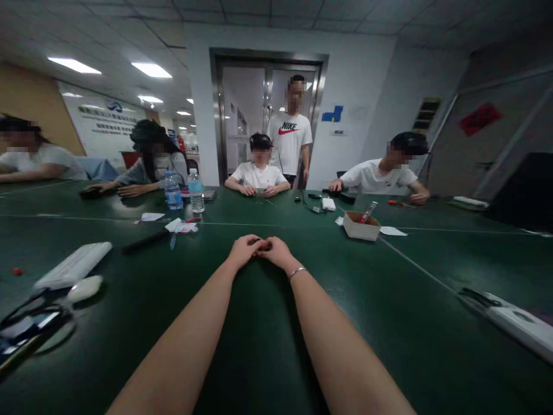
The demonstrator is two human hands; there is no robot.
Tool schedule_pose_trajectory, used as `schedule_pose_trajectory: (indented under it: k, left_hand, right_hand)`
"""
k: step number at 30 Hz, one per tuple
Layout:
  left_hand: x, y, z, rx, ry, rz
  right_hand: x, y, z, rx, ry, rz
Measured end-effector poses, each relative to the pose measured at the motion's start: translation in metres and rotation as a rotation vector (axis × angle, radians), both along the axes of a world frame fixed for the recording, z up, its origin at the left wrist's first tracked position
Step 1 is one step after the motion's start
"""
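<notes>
Out in front of me, over the dark green table (259,323), my left hand (244,251) and my right hand (279,252) meet fingertip to fingertip. Both are closed, thumbs and fingers curled inward. Between them shows a small reddish thing (262,246), mostly covered by the fingers and too small to name. A silver bracelet (297,271) circles my right wrist.
At left lie a white case (75,265), a computer mouse (85,288), a phone (30,334) and cables. Two water bottles (196,193) stand beyond. An open cardboard box (362,229) sits front right, a power strip (521,320) far right. Several people are around the table.
</notes>
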State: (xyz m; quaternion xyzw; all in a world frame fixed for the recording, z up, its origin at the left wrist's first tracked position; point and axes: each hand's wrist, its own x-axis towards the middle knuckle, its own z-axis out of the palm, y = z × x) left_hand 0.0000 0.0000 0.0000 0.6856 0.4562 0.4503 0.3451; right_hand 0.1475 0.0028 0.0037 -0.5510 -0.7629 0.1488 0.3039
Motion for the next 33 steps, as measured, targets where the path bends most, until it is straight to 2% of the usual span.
schedule_pose_trajectory:
  k: [3,6,10,13,17,21,24,28,31,33]
  left_hand:
    - [-0.001,-0.003,0.000,-0.010,-0.033,-0.013]
    - [0.000,-0.004,0.000,-0.043,-0.059,-0.013]
    - [0.001,-0.006,0.001,-0.110,-0.082,0.005]
    - [-0.006,-0.016,0.007,-0.158,-0.068,0.029]
    - [-0.034,-0.043,0.021,-0.234,-0.033,-0.028]
    - [-0.078,-0.080,0.036,-0.423,0.003,-0.078]
    - [-0.113,-0.110,0.047,-0.507,0.058,-0.088]
    - [-0.155,-0.152,0.063,-0.592,0.144,-0.098]
    - [-0.185,-0.182,0.069,-0.683,0.209,-0.083]
    - [-0.204,-0.201,0.066,-0.730,0.258,-0.035]
  right_hand:
    - [0.001,-0.003,0.002,-0.013,0.033,-0.006]
    - [0.006,-0.007,0.007,-0.092,0.112,0.062]
    - [0.016,-0.014,0.018,-0.315,0.247,0.177]
    - [0.023,-0.018,0.027,-0.456,0.309,0.199]
    - [0.041,-0.022,0.038,-0.532,0.260,0.195]
    - [0.075,-0.035,0.053,-0.573,0.062,0.197]
    - [0.100,-0.059,0.075,-0.565,-0.123,0.199]
    - [0.133,-0.113,0.113,-0.415,-0.347,0.192]
    - [0.184,-0.159,0.130,-0.271,-0.493,0.016]
    - [0.235,-0.189,0.129,-0.179,-0.501,-0.122]
